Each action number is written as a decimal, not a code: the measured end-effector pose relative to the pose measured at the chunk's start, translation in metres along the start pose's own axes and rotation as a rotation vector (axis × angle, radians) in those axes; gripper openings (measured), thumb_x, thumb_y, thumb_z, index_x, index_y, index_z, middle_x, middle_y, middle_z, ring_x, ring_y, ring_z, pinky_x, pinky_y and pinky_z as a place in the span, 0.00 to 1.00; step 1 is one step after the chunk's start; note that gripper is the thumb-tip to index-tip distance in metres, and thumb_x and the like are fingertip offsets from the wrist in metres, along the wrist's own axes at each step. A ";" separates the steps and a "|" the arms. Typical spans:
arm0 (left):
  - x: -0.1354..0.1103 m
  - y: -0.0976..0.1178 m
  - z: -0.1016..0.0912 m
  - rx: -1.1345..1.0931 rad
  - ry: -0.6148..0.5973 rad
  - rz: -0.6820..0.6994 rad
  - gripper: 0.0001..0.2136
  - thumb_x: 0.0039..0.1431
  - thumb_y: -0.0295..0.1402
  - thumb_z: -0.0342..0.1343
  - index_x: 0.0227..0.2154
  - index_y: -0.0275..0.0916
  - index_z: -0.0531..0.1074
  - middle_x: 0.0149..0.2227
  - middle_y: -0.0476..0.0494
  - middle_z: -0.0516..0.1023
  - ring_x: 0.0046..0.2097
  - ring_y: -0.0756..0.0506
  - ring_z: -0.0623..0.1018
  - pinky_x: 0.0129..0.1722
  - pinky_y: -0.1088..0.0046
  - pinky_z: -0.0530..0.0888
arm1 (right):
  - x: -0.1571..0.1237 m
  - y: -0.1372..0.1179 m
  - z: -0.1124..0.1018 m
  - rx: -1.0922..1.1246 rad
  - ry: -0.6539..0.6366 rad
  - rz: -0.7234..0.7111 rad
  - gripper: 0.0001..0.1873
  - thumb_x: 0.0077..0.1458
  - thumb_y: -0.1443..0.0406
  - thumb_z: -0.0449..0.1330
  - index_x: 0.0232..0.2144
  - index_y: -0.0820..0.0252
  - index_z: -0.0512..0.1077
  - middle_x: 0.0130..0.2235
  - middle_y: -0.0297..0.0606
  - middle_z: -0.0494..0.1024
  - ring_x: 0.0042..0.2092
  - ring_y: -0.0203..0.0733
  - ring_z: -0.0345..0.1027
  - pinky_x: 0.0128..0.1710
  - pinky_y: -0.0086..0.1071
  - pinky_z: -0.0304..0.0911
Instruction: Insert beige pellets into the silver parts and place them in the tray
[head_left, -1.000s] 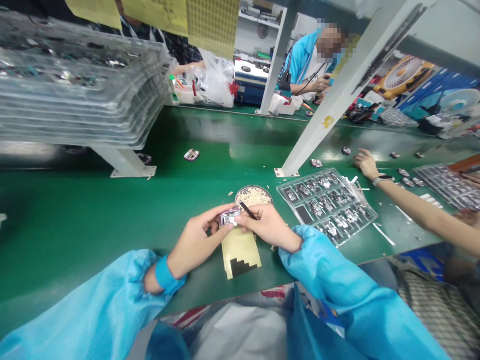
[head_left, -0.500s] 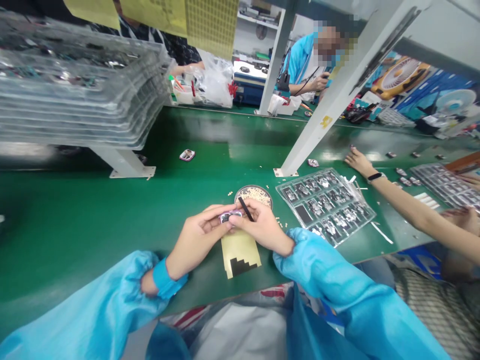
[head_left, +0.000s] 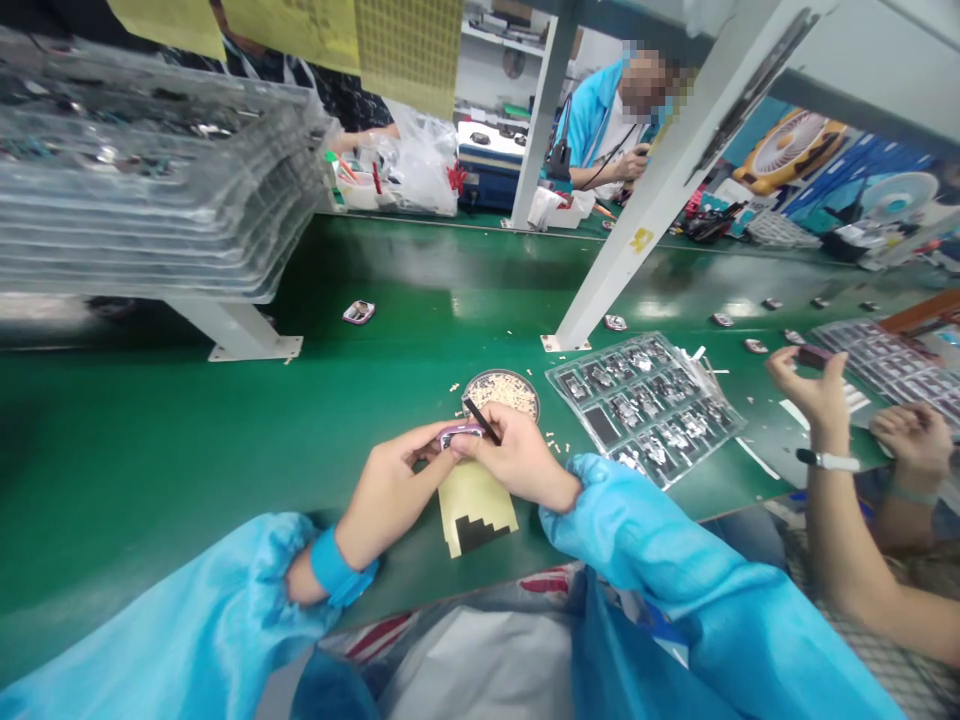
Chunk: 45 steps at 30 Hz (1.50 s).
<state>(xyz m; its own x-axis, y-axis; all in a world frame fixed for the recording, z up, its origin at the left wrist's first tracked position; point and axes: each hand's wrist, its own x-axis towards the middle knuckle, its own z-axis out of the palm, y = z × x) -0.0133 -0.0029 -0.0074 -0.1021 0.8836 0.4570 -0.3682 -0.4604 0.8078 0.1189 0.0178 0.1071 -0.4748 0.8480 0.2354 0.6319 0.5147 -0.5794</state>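
Near the front edge of the tabletop (head_left: 225, 440), my left grip (head_left: 394, 485) pinches a case (head_left: 456, 431); my right grip (head_left: 514, 455) a black strip (head_left: 477, 415).

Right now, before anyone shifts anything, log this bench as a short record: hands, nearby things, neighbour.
Left hand: gripping a small purple-edged case
Right hand: thumb at the case, black stick held too
Under the hands: yellow sheet with a black stepped patch
Beyond the hands: round dish of small pale pieces
To the right: clear tray of parts
Neighbour: raised hand holding a purplish case
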 end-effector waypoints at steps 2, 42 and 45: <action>-0.001 0.000 0.001 0.004 0.021 0.000 0.19 0.58 0.43 0.62 0.47 0.37 0.79 0.49 0.39 0.80 0.49 0.38 0.78 0.52 0.62 0.75 | 0.000 0.003 0.001 -0.012 0.015 -0.014 0.19 0.49 0.55 0.70 0.25 0.61 0.66 0.24 0.28 0.66 0.27 0.33 0.57 0.26 0.27 0.52; 0.034 0.002 -0.012 0.355 0.075 0.159 0.16 0.62 0.38 0.57 0.49 0.39 0.75 0.36 0.47 0.78 0.35 0.47 0.75 0.36 0.74 0.69 | 0.008 0.001 -0.039 -0.474 -0.060 -0.495 0.04 0.65 0.64 0.57 0.40 0.59 0.71 0.40 0.39 0.72 0.43 0.40 0.67 0.44 0.33 0.64; 0.089 0.004 -0.028 0.519 0.167 0.237 0.15 0.62 0.37 0.56 0.49 0.38 0.73 0.34 0.48 0.78 0.35 0.47 0.76 0.38 0.73 0.70 | 0.015 0.005 -0.051 -0.534 0.110 -0.418 0.05 0.64 0.65 0.57 0.40 0.59 0.72 0.39 0.38 0.72 0.42 0.40 0.67 0.44 0.33 0.62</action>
<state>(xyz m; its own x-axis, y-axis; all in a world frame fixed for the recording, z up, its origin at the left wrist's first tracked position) -0.0501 0.0760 0.0261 -0.2864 0.7335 0.6165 0.1778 -0.5915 0.7864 0.1465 0.0393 0.1475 -0.6974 0.5584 0.4493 0.6381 0.7692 0.0346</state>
